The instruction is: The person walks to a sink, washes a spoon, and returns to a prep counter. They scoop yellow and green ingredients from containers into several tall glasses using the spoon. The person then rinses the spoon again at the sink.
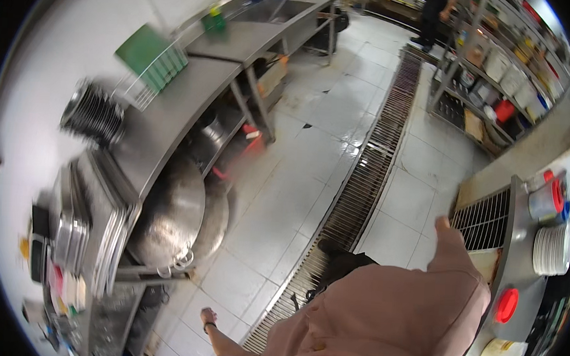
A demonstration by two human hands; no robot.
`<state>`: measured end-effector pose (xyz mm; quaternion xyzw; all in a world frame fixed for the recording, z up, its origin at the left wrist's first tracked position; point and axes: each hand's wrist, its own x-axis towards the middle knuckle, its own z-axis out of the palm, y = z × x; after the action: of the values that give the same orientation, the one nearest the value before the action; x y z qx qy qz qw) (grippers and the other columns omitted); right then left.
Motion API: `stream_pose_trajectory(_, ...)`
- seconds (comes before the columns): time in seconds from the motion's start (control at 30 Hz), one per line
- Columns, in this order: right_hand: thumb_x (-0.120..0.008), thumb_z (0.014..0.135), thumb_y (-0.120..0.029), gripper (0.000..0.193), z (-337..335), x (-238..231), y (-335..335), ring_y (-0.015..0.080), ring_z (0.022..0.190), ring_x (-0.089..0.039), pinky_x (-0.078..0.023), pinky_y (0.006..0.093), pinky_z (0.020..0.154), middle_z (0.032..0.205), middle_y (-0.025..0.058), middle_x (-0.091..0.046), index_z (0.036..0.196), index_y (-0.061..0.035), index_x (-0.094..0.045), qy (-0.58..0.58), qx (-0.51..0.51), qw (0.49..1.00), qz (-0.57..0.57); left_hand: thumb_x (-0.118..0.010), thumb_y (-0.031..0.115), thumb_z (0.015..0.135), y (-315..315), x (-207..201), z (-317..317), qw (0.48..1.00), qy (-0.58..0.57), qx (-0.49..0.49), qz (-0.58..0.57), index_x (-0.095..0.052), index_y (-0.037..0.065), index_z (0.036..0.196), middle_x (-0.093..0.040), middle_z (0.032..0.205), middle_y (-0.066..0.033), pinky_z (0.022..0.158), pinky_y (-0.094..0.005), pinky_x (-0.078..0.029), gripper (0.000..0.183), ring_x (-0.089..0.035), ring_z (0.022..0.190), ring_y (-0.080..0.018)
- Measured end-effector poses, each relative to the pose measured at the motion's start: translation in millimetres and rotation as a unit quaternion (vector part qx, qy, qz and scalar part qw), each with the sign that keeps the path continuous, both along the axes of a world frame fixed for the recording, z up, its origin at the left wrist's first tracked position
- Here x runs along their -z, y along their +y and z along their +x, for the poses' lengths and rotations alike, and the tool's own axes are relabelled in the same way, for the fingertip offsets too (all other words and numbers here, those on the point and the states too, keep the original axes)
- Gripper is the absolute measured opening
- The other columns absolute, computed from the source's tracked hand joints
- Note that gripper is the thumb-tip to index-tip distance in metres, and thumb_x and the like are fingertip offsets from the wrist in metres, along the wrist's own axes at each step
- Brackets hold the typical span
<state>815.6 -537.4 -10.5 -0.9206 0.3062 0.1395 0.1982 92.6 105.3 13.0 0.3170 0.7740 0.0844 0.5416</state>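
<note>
My left hand [208, 316] hangs low over the white floor tiles at the lower left, a dark band at its wrist. Its fingers are loosely curled, with nothing seen in them. Large metal pans [172, 213] on the shelf under the steel counter are the nearest things to it. On the other side, only a bit of my right hand [442, 223] shows past the pink sleeve, in front of a metal rack [481, 219]. Its fingers cannot be made out. Neither hand touches anything that I can see.
A long floor drain grate [381, 148] runs ahead under me. Stacked trays [102, 225] and a green basket [150, 59] line the left counter. At right are stacked plates [553, 249] and a red lid [506, 305]. A person [432, 17] stands far off by loaded shelves [494, 67].
</note>
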Motion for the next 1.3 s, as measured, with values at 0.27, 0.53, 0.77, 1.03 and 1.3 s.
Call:
stream_pose_trajectory(0.27, -0.055, 0.084, -0.019, 0.014, -186, 100, -63, 0.0234, 0.076, -0.060, -0.050, 0.0372, 0.061, 0.082, 0.0075, -0.059, 0.090, -0.0071, -0.060, 0.292, 0.152, 0.863, 0.384, -0.048, 0.020, 0.086, 110, 30, 478, 0.897, -0.167, 0.399, 0.091, -0.058, 0.012, 0.084, -0.058, 0.074, -0.0029, 0.061, -0.0366, -0.045, 0.013, -0.056, 0.068, -0.0165)
stream_pose_trajectory(0.53, -0.051, 0.085, -0.021, 0.023, -13, 29, 12, 0.0150, 0.059, -0.059, -0.046, 0.0293, 0.047, 0.074, 0.0050, -0.061, 0.100, -0.0059, -0.058, 0.019, 0.119, 0.915, 0.384, -0.051, 0.028, 0.090, -30, 16, 840, 0.645, -0.217, 0.732, -0.017, -0.057, 0.002, 0.105, -0.065, 0.083, -0.0058, 0.057, -0.0235, -0.045, 0.030, -0.060, 0.068, -0.0124)
stream_pose_trajectory(0.77, -0.052, 0.086, -0.031, 0.034, 150, -53, -18, 0.0171, 0.060, -0.062, -0.051, 0.0342, 0.057, 0.066, 0.0083, -0.065, 0.073, -0.0016, -0.065, -0.038, 0.037, 0.997, 0.062, -0.053, 0.020, 0.086, 16, 30, 1003, 0.720, -0.126, 0.679, -0.064, -0.051, 0.011, 0.076, -0.044, 0.056, 0.0016, 0.039, -0.0274, -0.037, 0.014, -0.043, 0.044, -0.0106)
stream_pose_trajectory(1.03, -0.056, 0.084, -0.028, 0.025, 171, -34, 78, 0.0178, 0.060, -0.061, -0.049, 0.0338, 0.051, 0.078, 0.0072, -0.064, 0.097, -0.0073, -0.058, 0.010, 0.379, 0.844, 0.379, -0.053, 0.033, 0.082, -112, 64, 1289, 0.429, -0.056, 0.901, 0.036, -0.060, 0.002, 0.075, -0.056, 0.057, -0.0084, 0.048, -0.0360, -0.043, 0.032, -0.055, 0.050, -0.0201)
stream_pose_trajectory(1.3, -0.054, 0.087, -0.029, 0.033, 208, 11, 68, 0.0209, 0.077, -0.063, -0.049, 0.0393, 0.062, 0.097, 0.0084, -0.062, 0.111, -0.0066, -0.054, 0.148, 0.455, 0.749, 0.458, -0.051, 0.021, 0.086, -325, 32, 1576, 0.379, -0.196, 0.904, -0.005, -0.055, 0.003, 0.087, -0.053, 0.065, -0.0023, 0.047, -0.0246, -0.044, 0.019, -0.052, 0.052, -0.0110)
